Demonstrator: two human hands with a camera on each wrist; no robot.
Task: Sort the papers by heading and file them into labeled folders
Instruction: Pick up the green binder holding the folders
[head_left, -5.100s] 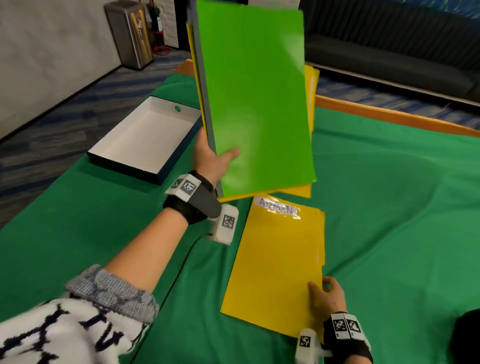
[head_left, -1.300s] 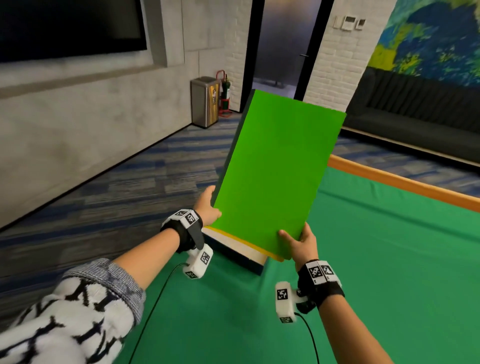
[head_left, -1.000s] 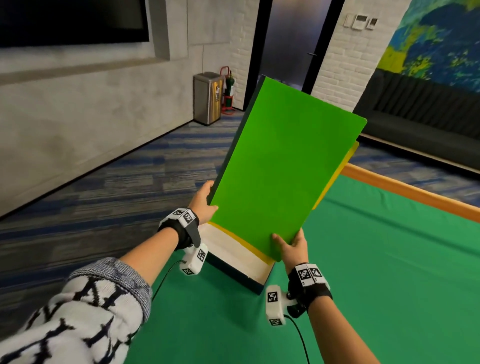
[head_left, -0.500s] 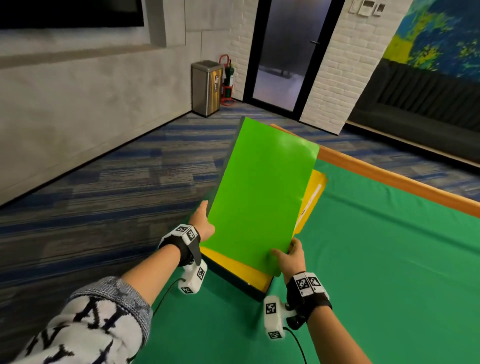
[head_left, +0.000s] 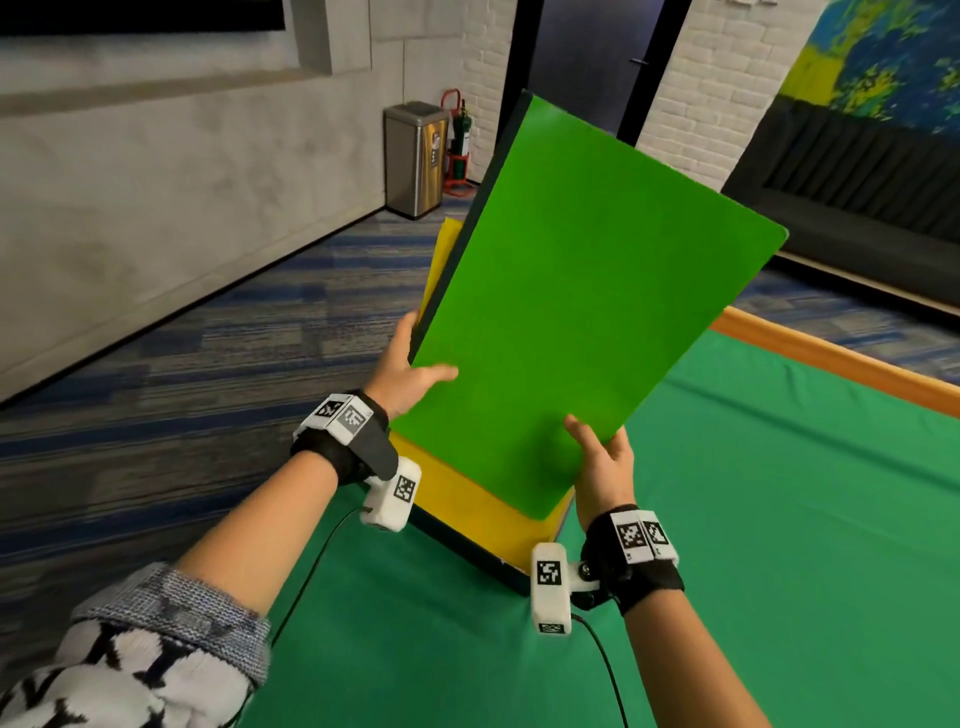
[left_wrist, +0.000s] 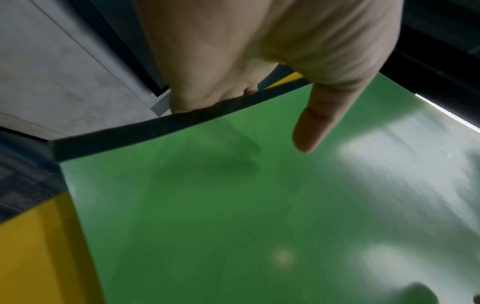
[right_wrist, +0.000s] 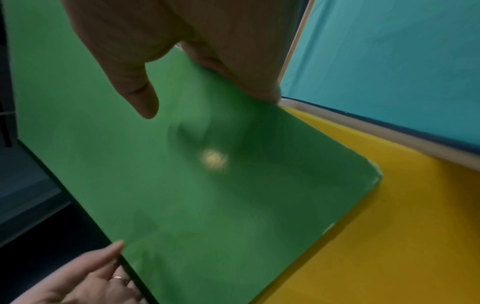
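Gripping the green folder (head_left: 561, 322), both hands tilt it above the box (head_left: 467, 551).

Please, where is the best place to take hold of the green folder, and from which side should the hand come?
Probably at its two long side edges near the lower end. The green folder is a thin, broad sheet tilted up over the yellow folder, so it would bend if held at one corner. The left hand comes from the left edge, the right hand from the lower right.

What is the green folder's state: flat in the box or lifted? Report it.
Lifted and tilted. The green folder slants up from the box, held by the left hand and right hand at its lower edges, above the yellow folder.
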